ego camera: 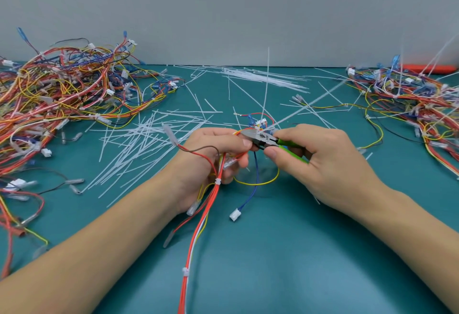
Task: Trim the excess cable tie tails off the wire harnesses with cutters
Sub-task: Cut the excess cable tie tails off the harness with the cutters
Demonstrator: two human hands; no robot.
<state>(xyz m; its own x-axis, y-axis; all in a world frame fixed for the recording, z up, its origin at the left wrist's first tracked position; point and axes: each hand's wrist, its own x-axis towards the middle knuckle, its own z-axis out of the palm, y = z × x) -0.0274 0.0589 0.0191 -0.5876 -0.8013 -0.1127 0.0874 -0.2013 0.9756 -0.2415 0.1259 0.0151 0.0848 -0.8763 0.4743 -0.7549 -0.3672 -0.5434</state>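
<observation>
Centrally, the left hand (213, 154) grips a wire harness (198, 224) above the teal counter (273, 251); the right hand (320, 162) clasps green-handled cutters (263, 138), blades at an uncut tie tail (266, 85); trimmed tails (149, 134) lie beyond.

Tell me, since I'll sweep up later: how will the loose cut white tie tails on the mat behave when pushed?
The cut tie tails look thin and straight, so probably light and springy. Lying crisscrossed on the green mat, they would likely slide, snag on each other and scatter rather than roll.
</observation>
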